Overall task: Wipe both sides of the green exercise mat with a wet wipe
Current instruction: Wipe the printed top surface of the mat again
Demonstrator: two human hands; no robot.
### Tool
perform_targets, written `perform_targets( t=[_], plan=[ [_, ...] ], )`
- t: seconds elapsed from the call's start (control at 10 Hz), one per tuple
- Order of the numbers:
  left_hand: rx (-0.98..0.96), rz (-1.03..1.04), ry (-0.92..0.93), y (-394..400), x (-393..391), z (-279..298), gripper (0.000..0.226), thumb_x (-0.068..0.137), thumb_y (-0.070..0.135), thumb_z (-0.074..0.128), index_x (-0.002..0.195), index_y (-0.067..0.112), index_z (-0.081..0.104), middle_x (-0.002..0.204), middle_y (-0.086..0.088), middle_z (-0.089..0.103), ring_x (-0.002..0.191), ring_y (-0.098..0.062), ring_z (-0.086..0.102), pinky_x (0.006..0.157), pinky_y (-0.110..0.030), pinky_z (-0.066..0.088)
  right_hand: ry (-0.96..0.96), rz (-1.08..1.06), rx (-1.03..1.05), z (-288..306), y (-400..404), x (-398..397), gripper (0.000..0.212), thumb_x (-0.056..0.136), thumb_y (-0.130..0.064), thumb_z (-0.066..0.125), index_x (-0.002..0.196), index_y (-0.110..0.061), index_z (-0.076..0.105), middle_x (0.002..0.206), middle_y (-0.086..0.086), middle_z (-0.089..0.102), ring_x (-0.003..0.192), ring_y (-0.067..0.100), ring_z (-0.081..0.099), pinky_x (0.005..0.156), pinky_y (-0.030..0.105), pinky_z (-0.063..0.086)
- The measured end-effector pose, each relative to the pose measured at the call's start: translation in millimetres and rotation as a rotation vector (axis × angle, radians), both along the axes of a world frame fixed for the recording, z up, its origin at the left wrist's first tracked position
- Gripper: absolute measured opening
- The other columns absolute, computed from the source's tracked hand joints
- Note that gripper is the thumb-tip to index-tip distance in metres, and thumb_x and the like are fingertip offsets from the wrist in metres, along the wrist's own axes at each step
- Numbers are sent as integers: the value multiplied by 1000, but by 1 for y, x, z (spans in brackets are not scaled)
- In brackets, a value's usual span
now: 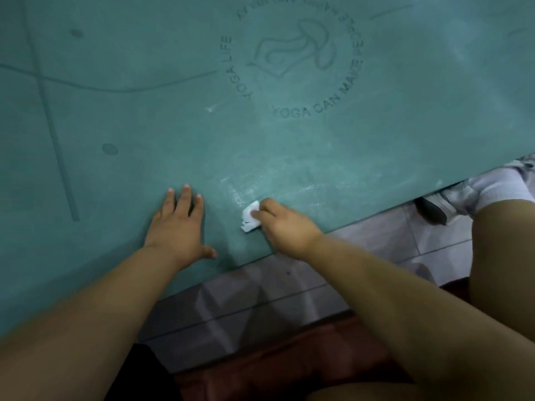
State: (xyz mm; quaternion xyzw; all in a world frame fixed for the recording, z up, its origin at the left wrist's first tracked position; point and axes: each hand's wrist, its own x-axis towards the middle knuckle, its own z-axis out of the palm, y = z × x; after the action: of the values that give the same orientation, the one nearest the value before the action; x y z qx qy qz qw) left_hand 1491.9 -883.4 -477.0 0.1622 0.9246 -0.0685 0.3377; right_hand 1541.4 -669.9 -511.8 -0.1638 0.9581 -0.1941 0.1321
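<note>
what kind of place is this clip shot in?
Probably indoors, a home or studio floor: a green yoga mat printed "YOGA LIFE" lies on grey floor tiles, with a sneaker beside its edge. The hands wipe it at floor level.

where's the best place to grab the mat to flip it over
Probably the near long edge of the mat, from the person's side. It lies flat and unobstructed on the tiled floor, right beside the left hand.
</note>
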Motion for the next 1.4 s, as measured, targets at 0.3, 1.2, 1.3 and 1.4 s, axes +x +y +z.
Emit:
perform_targets(
  t=[0.3,1.2,1.3,1.4],
  plan=[
    [81,86,-5,0,1,0,123,64,64,73,151,23,-3,157,0,-20,144,-28,-16,117,-41,10,151,-907,152,-12,65,-46,21,93,-2,43,111,-7,53,98,-2,55,90,19,57,72,11,40],
    [38,-71,-23,-16,23,11,93,81,57,61,152,20,13,159,0,-6,147,-21,1,117,-34,8,-36,-730,29,8,52,29,15,89,-14,52,99,-21,61,109,16,55,102,37,56,85,39,46],
    [-20,-128,-34,-14,33,15,102,77,61,63,152,17,9,159,-4,-7,146,-27,0,117,-40,5,-132,-753,210,19,49,34,32,91,-5,43,120,-9,55,123,16,46,105,34,50,80,33,40],
    [-123,-210,-64,-11,41,18,107,78,60,62,152,14,-1,157,-10,-14,144,-38,-7,117,-52,1,-180,-563,202,24,15,43,37,88,-10,53,125,-12,50,128,10,43,102,29,53,83,32,45]
  ],
)
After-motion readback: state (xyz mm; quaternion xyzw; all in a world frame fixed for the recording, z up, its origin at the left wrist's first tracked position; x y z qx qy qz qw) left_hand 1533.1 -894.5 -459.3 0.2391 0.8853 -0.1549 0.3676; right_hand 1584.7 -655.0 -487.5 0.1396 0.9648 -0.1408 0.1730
